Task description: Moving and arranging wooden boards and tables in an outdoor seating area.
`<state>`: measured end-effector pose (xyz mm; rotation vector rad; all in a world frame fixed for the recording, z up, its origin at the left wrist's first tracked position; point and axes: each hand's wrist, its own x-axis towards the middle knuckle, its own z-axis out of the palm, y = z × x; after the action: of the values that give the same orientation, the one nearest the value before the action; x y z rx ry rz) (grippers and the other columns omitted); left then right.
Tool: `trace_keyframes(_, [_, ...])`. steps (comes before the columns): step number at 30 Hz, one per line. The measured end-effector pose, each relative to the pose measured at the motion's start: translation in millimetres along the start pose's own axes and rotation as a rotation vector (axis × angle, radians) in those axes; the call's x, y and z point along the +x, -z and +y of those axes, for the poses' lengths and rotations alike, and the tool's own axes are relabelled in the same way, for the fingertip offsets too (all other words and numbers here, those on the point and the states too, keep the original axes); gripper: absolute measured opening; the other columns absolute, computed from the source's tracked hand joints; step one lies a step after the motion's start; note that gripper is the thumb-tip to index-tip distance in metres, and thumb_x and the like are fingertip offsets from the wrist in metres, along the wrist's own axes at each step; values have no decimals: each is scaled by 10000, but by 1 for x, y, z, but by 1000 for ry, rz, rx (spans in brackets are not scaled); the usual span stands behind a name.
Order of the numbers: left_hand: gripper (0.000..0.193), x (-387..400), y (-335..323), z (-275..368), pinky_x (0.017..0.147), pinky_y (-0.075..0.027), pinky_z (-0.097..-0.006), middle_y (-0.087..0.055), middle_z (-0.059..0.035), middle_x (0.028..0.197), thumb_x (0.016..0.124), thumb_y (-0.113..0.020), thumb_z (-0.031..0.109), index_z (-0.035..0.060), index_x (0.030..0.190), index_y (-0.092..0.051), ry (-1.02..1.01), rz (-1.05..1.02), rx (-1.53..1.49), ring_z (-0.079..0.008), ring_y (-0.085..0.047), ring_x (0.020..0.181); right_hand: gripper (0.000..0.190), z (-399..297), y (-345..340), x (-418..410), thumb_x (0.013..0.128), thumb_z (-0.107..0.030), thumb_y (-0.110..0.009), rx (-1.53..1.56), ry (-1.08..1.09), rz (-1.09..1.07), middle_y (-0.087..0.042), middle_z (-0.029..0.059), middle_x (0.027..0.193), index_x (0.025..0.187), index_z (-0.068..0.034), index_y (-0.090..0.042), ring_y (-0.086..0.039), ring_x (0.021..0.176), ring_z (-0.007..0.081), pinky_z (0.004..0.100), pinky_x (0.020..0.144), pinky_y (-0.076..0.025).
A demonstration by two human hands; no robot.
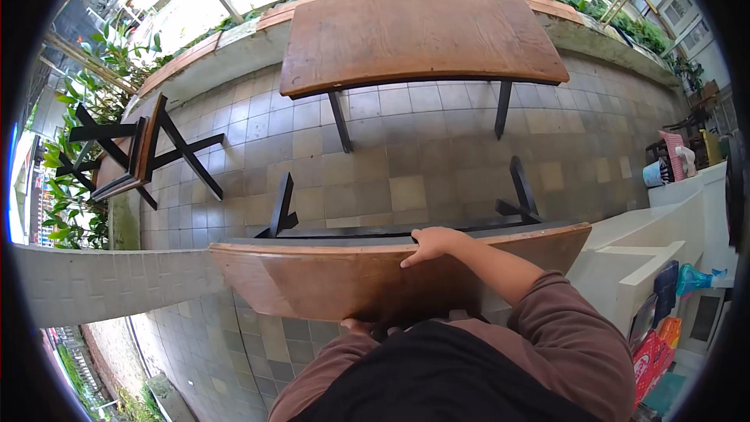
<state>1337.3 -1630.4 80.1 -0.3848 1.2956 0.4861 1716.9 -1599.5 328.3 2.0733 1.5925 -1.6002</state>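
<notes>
A wooden table [351, 281] with a brown top and black legs is tipped up in front of my body, its top facing me. Over its far, raised edge my right hand [436, 245] is hooked, thumb on the wood and fingers over the rim. My left hand [358, 326] holds the near edge close to my waist; most of it is hidden by the tabletop and my sleeve. Beyond the raised edge, black legs [283, 205] stick out toward the far side. A second wooden table [422, 32] stands upright across the tiles.
To the left, another table [149, 140] lies on its side with crossed black legs. A low concrete wall [240, 58] with wooden planks runs behind. Leafy plants [70, 211] border the left. At right, a white counter [674, 202] carries household items, near a blue spray bottle [694, 279].
</notes>
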Motion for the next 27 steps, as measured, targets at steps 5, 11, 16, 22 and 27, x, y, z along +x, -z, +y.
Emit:
trace_keyframes(5, [749, 11, 6, -24, 921, -160, -594, -222, -55, 1357, 730, -77, 669, 212, 1294, -262, 36, 57, 5, -320, -217, 1221, 928, 39, -3, 22, 555, -651, -572, 78, -40, -50, -464, 221, 1137, 1136, 56, -418, -448, 1059, 317, 371, 876, -366])
trace_keyframes(11, [692, 4, -34, -56, 931, -162, -585, -209, -68, 1361, 758, -109, 610, 201, 1299, -247, 49, 171, 28, -327, -195, 1234, 978, 86, 4, 54, 568, -655, -567, 93, -100, -141, -395, 214, 1218, 1200, 60, -354, -392, 1126, 304, 355, 925, -331])
trace_keyframes(16, [730, 7, -48, -76, 963, -117, -561, -188, -107, 1366, 764, -119, 611, 141, 1318, -191, 77, 139, 85, -337, -163, 1250, 999, 129, 1, 87, 540, -681, -566, 121, -146, -207, -379, 215, 1233, 1180, 65, -388, -367, 1147, 312, 379, 930, -314])
trace_keyframes(22, [872, 6, -63, -92, 981, -88, -531, -147, -120, 1376, 712, -75, 715, 103, 1331, -120, 112, 192, 36, -324, -127, 1264, 964, 158, 11, 111, 557, -676, -560, 138, -177, -277, -383, 205, 1230, 1171, 52, -409, -364, 1149, 308, 366, 939, -299])
trace_keyframes(27, [854, 21, -76, -100, 970, -157, -534, -121, -86, 1385, 732, -180, 710, 107, 1331, -101, 90, 9, 212, -282, -124, 1271, 960, 179, 26, 143, 556, -681, -559, 143, -201, -297, -403, 211, 1213, 1150, 62, -429, -377, 1138, 312, 363, 929, -309])
